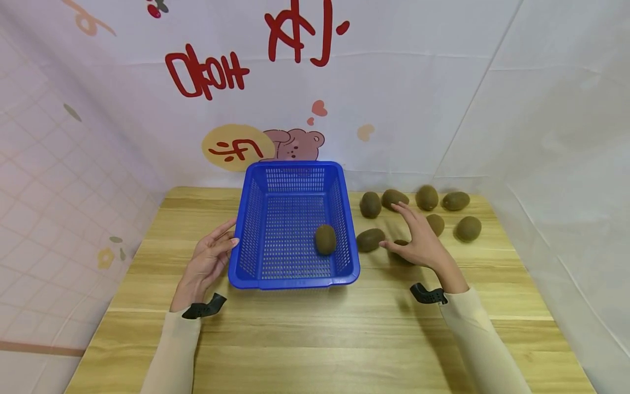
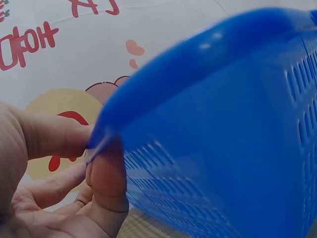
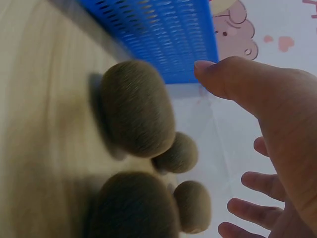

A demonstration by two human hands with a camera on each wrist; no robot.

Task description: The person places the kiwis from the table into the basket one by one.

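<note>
A blue plastic basket (image 1: 295, 283) stands on the table with one brown kiwi (image 1: 325, 239) inside, near its right wall. My left hand (image 1: 209, 260) pinches the basket's left rim between thumb and fingers, as the left wrist view shows at the blue rim (image 2: 163, 84). Over the loose kiwis right of the basket hovers my right hand (image 1: 418, 238), fingers spread and holding nothing. Below its thumb lies one kiwi (image 1: 402, 253), partly hidden by the hand; another kiwi (image 1: 371, 239) sits between the thumb and the basket. In the right wrist view a large kiwi (image 3: 137, 108) shows near the thumb.
Several more kiwis lie toward the back right, among them one (image 1: 371, 204) nearest the basket and one (image 1: 468, 229) farthest right. The wooden table (image 1: 315, 339) meets a white printed cloth (image 1: 394, 98) behind and at both sides.
</note>
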